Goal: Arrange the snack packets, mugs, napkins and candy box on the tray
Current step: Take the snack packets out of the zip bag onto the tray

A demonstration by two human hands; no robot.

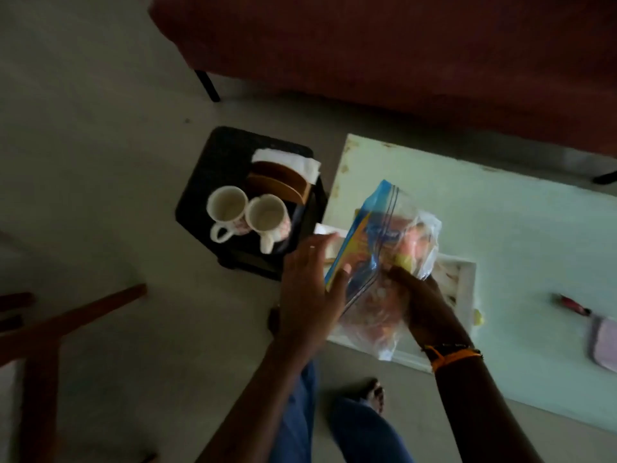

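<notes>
A clear zip bag [387, 248] with a blue seal, holding snack packets, is lifted above the white tray [465, 279] on the pale table. My left hand [310, 289] grips the bag's left edge near the seal. My right hand [420, 305] holds the bag from below and behind, partly hidden by the plastic. Two white mugs [247, 218] stand side by side on a black stool [207, 175] left of the table. Behind them are a brown wooden holder [283, 182] and white napkins [293, 162]. I cannot make out a candy box.
A pale green table [500, 222] carries the tray, a red object [572, 305] and a pink cloth [604, 342] at the right. A red sofa [400, 45] runs along the far side. Wooden chair parts [66, 322] stand at the left. My legs are below, on the grey floor.
</notes>
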